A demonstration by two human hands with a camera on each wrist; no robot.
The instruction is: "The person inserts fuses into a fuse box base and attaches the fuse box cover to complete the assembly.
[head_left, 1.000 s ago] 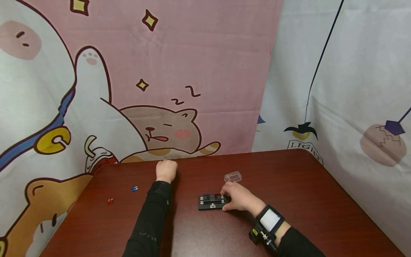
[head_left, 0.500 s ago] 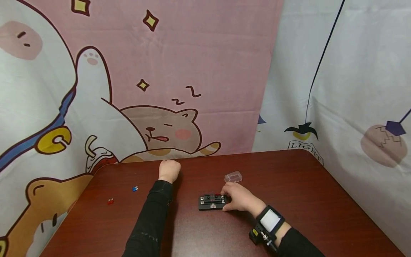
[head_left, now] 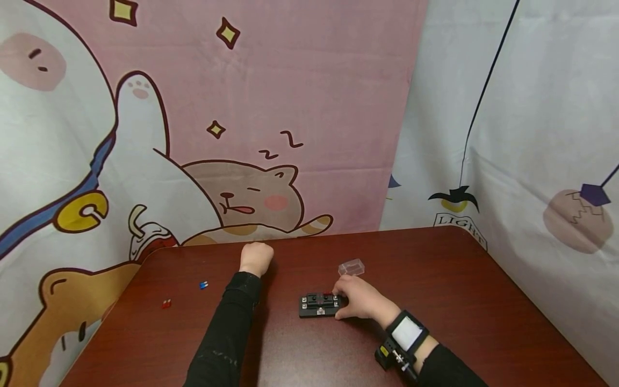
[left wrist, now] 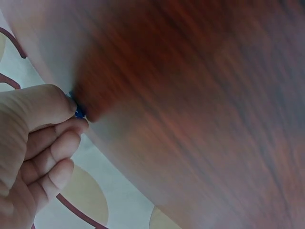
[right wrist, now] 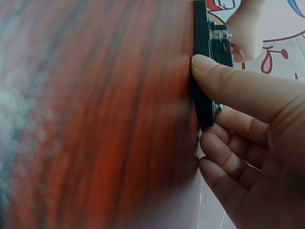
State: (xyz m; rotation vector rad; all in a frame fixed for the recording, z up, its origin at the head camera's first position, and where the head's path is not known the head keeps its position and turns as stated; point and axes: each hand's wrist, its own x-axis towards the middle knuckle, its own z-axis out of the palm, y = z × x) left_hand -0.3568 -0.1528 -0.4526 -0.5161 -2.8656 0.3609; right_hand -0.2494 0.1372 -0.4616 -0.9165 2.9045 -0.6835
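Near the far table edge, my left hand (head_left: 257,258) pinches a small blue blade fuse (left wrist: 79,111) between thumb and index finger; most of it is hidden by the fingertips. My right hand (head_left: 360,297) grips the right end of a black fuse block (head_left: 319,305) with metal screw terminals. In the right wrist view the thumb lies along the side of the block's base (right wrist: 202,95), with the fingers behind it. The block rests flat on the table, and its right end is covered by the hand. A bit of red shows on top beside the fingertips.
A clear plastic cover (head_left: 351,267) lies just behind the right hand. To the left of the left arm are small blue fuses (head_left: 203,285) and red fuses (head_left: 166,303) on the brown table (head_left: 300,355). A printed cloth (head_left: 338,107) hangs behind the table's far edge.
My left hand has shifted slightly to the right along the far edge, mostly in the first half second. The right hand and the fuse block have stayed put.
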